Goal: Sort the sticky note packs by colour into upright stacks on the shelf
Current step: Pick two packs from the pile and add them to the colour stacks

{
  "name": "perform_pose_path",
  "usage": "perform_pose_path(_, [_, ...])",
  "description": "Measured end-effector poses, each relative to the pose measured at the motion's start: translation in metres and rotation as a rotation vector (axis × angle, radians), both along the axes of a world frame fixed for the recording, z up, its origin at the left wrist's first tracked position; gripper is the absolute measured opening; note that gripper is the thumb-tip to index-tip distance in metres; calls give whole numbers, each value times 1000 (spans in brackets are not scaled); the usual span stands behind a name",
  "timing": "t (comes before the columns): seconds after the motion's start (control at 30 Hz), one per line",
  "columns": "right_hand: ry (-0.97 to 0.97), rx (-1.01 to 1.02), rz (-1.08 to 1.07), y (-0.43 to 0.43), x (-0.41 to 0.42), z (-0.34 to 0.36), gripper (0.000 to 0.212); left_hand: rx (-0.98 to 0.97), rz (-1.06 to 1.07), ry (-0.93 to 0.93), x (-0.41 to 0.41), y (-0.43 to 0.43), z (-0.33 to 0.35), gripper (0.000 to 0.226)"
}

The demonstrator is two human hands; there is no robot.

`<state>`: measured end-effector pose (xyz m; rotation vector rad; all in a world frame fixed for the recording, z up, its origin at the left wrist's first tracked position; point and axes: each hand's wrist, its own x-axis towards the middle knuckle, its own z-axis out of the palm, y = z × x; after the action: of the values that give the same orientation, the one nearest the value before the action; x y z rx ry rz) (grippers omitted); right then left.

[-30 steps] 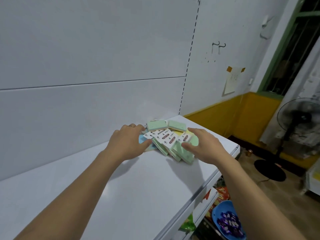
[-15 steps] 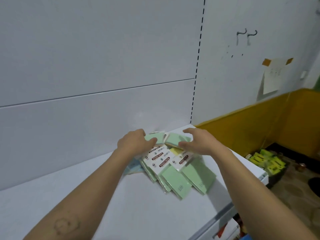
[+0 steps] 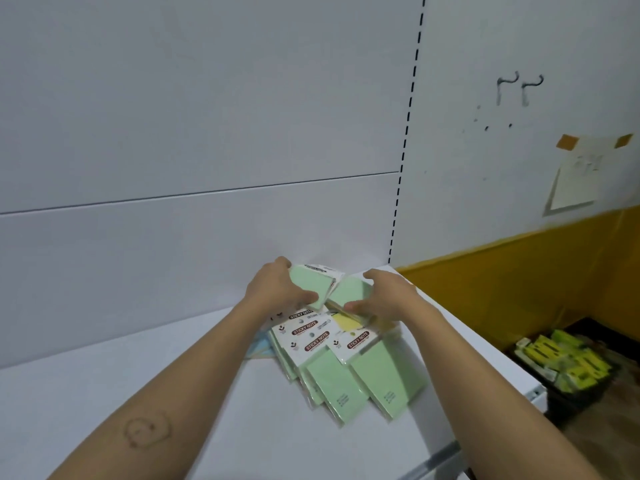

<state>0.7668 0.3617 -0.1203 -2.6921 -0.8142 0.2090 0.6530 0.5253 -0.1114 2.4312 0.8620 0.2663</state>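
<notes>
A fanned pile of green sticky note packs (image 3: pixel 349 375) with white "STICKY NOTE" header cards lies flat on the white shelf (image 3: pixel 173 393), near its right end. A yellow pack (image 3: pixel 343 322) shows in the middle of the pile and a blue pack (image 3: pixel 259 349) pokes out at its left edge. My left hand (image 3: pixel 277 289) grips a green pack (image 3: pixel 311 284) tilted up at the back of the pile. My right hand (image 3: pixel 388 296) holds a second green pack (image 3: pixel 348 292) beside it, thumb under its front edge.
The white back panel (image 3: pixel 207 237) rises right behind the pile. The shelf's front edge (image 3: pixel 443 455) runs diagonally at lower right. Beyond the right end, a dark crate of yellow-green goods (image 3: pixel 561 358) sits on the floor by the orange-painted wall (image 3: pixel 519 271).
Both hands have moved from the sides of the pile to its back and each has taken hold of a green pack, lifting it off the pile. The camera has moved closer.
</notes>
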Motion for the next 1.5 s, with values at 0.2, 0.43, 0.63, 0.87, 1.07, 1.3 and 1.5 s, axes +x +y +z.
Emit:
perform_pose_path(0.2, [-67,52,-27,-8,2,11,62,-288,0,-288,-4,-3,6,59])
perform_pose_path(0.43, [273,509,-92,-29,12,30,25,-479,35,-528,-15,4,16,18])
perform_pose_path(0.63, [333,759,-74,-35,12,44,25,-448,38,-594,-32,14,28,24])
perform_pose_path(0.87, [313,897,59,-5,-2,53,12,-361,69,-729,-63,28,45,23])
perform_pose_path(1.07, [311,908,183,43,-22,47,15,-192,194,-743,-109,53,50,6])
perform_pose_path(1.3, [364,884,326,105,-66,43,20,-125,340,-719,-174,82,53,10])
perform_pose_path(1.5, [374,843,413,151,-110,47,13,-131,453,-766,-242,97,53,14])
